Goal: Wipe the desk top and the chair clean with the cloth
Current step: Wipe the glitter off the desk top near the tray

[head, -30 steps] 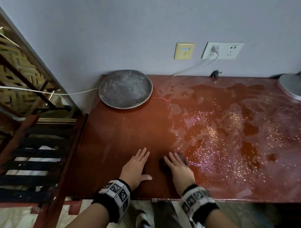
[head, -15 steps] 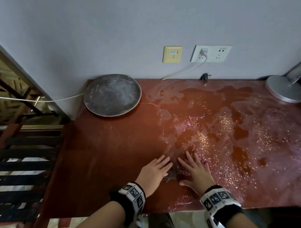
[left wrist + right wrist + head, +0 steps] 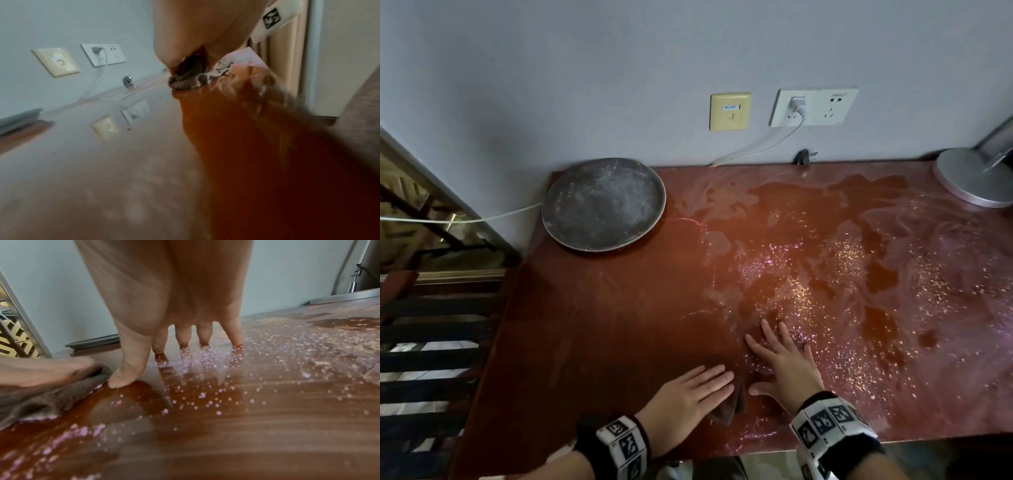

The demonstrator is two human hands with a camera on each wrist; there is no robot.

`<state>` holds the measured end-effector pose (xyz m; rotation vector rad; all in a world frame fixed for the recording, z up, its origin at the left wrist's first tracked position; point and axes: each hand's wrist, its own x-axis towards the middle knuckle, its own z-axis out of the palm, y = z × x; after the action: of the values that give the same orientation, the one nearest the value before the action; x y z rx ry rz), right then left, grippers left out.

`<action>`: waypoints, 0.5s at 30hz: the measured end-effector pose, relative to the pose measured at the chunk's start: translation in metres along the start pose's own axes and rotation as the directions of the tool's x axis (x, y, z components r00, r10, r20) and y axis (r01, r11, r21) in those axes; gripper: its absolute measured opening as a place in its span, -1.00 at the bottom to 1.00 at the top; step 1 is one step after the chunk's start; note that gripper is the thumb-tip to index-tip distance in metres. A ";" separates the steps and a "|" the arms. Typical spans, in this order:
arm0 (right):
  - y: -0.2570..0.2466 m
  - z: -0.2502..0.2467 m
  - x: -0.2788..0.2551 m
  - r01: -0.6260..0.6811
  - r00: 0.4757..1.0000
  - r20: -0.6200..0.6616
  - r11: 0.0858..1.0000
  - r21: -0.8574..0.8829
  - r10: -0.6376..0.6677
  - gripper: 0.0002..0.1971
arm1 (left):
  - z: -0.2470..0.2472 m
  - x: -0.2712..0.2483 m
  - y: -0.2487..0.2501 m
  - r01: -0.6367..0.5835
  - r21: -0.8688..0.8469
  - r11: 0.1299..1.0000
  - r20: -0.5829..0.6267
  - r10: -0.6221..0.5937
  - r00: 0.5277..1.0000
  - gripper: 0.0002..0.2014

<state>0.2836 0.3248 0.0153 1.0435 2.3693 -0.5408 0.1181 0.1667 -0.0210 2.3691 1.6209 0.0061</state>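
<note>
The red-brown desk top [image 3: 602, 325] is dry on the left and covered on the right with a wet smeared film and glittering specks. My left hand [image 3: 698, 387] lies flat near the front edge, its straight fingers pressing on a dark brown cloth [image 3: 729, 407] that peeks out beside them. In the left wrist view the bunched cloth [image 3: 189, 76] shows under the left hand [image 3: 195, 32]. My right hand [image 3: 780, 356] rests flat on the wet desk just right of the cloth, fingers [image 3: 183, 337] spread, thumb beside the cloth [image 3: 51, 395].
A round grey metal tray [image 3: 602, 205] sits at the back left corner. A silver lamp base [image 3: 976, 178] stands at the back right. Wall sockets [image 3: 813, 108] with a white cable are above the desk. A dark slatted frame [image 3: 431, 359] stands left of the desk.
The cloth was under my right hand's fingers; now it lies under my left hand. Both hands have shifted right, and the right hand now lies spread on the wet desk.
</note>
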 end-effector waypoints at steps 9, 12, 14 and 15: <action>-0.006 -0.008 0.003 -0.013 0.998 0.059 1.000 0.015 0.012 0.01 | -0.032 0.047 -0.056 0.307 0.119 0.944 -0.091 -0.298 0.950 -0.43; -0.005 -0.012 0.003 0.011 0.996 0.089 1.000 -0.014 -0.009 -0.03 | -0.026 0.031 -0.037 0.101 0.092 0.991 0.062 -0.107 0.992 -0.53; -0.003 -0.021 0.006 0.048 0.995 0.094 0.996 -0.071 -0.041 -0.13 | -0.020 0.023 -0.039 -0.016 0.008 1.000 0.063 0.015 0.998 -0.56; -0.001 -0.029 0.011 0.074 0.996 0.061 0.993 -0.087 -0.069 -0.21 | -0.024 0.026 -0.045 -0.026 -0.001 1.000 0.045 0.026 0.999 -0.55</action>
<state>0.2683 0.3454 0.0327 0.8951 2.3638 -0.4797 0.0824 0.2106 -0.0123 2.3733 1.5694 -0.0413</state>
